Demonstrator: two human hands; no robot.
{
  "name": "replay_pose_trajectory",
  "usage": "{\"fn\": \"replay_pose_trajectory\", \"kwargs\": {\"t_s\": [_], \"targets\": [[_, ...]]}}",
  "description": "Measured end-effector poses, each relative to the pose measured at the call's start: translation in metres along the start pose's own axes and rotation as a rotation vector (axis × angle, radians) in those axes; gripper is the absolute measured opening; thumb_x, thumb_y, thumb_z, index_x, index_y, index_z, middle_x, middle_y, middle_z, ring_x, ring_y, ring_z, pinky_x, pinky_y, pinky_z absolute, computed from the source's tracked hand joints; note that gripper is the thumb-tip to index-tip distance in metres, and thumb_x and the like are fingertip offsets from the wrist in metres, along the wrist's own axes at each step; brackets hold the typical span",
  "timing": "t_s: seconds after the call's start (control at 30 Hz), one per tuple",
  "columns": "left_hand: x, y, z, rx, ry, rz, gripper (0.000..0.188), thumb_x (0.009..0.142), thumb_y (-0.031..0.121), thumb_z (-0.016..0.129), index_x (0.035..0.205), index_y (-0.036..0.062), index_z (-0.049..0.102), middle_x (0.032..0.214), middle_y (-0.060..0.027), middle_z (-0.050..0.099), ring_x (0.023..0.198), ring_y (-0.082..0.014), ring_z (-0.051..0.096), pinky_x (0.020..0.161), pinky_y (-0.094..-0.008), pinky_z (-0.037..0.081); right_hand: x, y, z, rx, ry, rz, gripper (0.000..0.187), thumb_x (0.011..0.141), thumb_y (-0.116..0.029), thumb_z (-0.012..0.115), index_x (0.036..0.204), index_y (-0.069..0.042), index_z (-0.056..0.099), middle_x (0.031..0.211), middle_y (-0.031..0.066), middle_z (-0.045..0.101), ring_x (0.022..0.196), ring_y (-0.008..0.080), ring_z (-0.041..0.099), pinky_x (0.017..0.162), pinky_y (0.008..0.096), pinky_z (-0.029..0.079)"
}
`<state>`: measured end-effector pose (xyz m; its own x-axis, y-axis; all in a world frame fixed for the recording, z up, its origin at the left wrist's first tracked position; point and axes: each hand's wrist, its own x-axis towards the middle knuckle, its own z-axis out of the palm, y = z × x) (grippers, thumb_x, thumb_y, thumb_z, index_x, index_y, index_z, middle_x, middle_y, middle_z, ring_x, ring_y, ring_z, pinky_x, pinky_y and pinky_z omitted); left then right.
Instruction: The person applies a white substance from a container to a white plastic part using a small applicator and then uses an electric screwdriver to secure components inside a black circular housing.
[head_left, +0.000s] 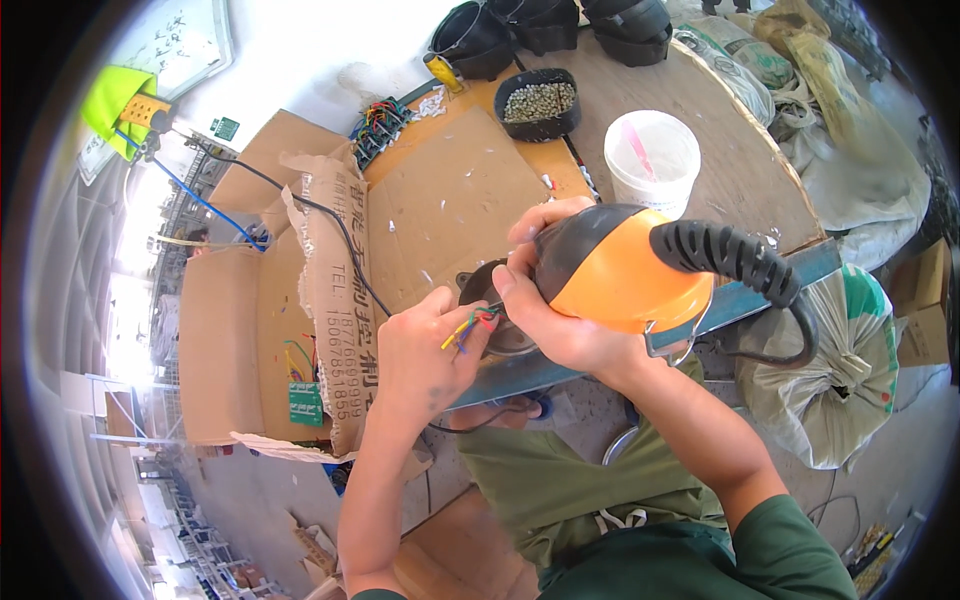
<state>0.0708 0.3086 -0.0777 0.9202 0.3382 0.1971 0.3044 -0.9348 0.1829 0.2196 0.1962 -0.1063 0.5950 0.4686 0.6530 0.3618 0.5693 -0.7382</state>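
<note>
My right hand (570, 335) is wrapped round an orange and black corded power tool (625, 270) that looks like a heat gun. A thick ribbed cord sleeve runs off it to the right, and its front end is hidden by the body. Close on the left, my left hand (420, 350) pinches a small bunch of coloured wires (464, 330), with yellow, blue, red and green ends showing. Just behind the wires sits a dark round metal part (482, 285) at the table's edge, partly covered by my fingers.
An open cardboard box (225, 340) on the left holds a green circuit board (305, 402). Bundled wires (380, 130), a black tray of small pale pieces (540, 108) and a white bucket (655, 185) stand on the table. Black bins (470, 45) line the back; sacks (830, 360) lie right.
</note>
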Motion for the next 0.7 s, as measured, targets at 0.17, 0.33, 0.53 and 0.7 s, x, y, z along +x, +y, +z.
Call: {"fn": "replay_pose_trajectory", "kwargs": {"t_s": [0.17,0.33,0.53,0.7], "targets": [[0.003,-0.018,-0.006,-0.205,-0.093,-0.035,0.016,0.084,0.016,0.074,0.098,0.0076,0.075,0.07,-0.0121,0.058,0.061,-0.0295,0.058,0.058,-0.0383,0.046,0.002,-0.005,0.003,-0.02,-0.039,0.002,0.032,0.081,0.008,0.071,0.107,-0.004,0.056,0.073,-0.0006,0.06,0.067,0.0048,0.058,0.063,0.0218,0.045],[0.011,-0.021,-0.001,-0.443,-0.117,-0.087,0.018,0.082,0.011,0.074,0.098,0.0017,0.074,0.077,-0.0167,0.068,0.064,-0.0293,0.063,0.063,-0.0357,0.05,-0.001,-0.001,0.011,0.005,-0.022,0.023,0.032,0.08,0.008,0.071,0.106,-0.004,0.057,0.079,0.0002,0.061,0.07,0.005,0.058,0.065,0.022,0.046],[0.015,-0.026,0.007,-0.414,-0.096,-0.092,0.017,0.079,0.01,0.074,0.091,-0.0013,0.075,0.08,-0.0197,0.071,0.07,-0.0332,0.07,0.067,-0.0372,0.055,0.003,0.004,0.011,-0.026,-0.115,-0.039,0.03,0.08,0.01,0.07,0.104,-0.003,0.057,0.084,0.0014,0.06,0.073,0.0066,0.057,0.069,0.023,0.048],[0.014,-0.024,0.006,-0.43,-0.119,-0.142,0.017,0.079,0.009,0.074,0.091,-0.0021,0.075,0.081,-0.0202,0.071,0.072,-0.0337,0.07,0.069,-0.0378,0.056,0.005,0.004,0.015,0.207,-0.055,0.162,0.032,0.082,0.013,0.065,0.109,-0.002,0.054,0.091,0.0026,0.059,0.079,0.0066,0.057,0.07,0.0232,0.048]]}}
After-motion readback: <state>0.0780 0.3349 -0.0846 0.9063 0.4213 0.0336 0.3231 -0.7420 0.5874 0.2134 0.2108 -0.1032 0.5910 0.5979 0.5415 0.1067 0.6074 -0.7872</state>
